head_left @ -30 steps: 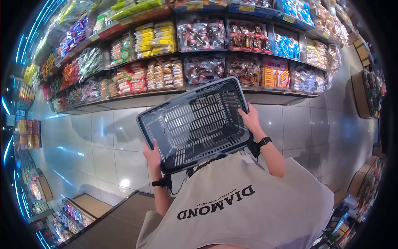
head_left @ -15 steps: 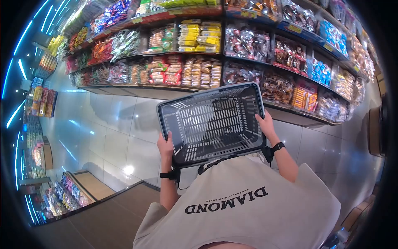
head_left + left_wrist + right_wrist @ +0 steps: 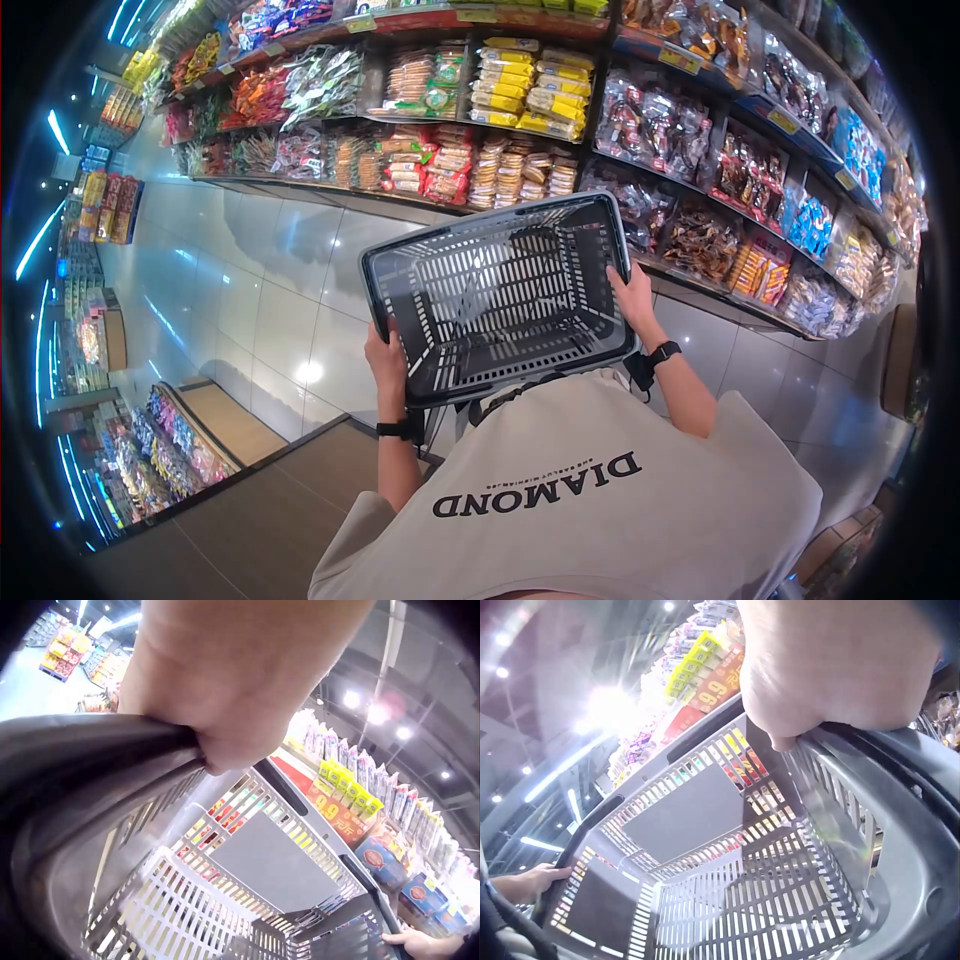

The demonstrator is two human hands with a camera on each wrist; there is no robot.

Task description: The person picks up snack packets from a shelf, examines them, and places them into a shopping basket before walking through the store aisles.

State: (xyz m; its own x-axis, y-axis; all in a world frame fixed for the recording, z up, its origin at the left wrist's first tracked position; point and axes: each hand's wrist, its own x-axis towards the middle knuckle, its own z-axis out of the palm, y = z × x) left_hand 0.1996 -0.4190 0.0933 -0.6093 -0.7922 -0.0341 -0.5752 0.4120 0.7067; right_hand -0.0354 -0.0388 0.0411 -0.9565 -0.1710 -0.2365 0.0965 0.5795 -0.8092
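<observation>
A dark grey plastic shopping basket with slotted walls and bottom is held in front of the person's waist, its opening facing up. On its left end, my left hand grips the rim, thumb over the inner side. My right hand grips the opposite end in the same way. Pale floor shows through the slots, with no goods seen inside. In the left wrist view the palm side of the left hand covers part of the rim. The right wrist view has the right hand at the near rim.
Shelves of bagged snacks curve across the front, with yellow packs and red packs among them. A price sign stands above. Lower left is a display bin beside a brown surface. Shiny tiled floor lies between.
The head view has turned, so the shelves have shifted to the right in it. The basket sits a little further right than a second ago. Both hands keep their grip.
</observation>
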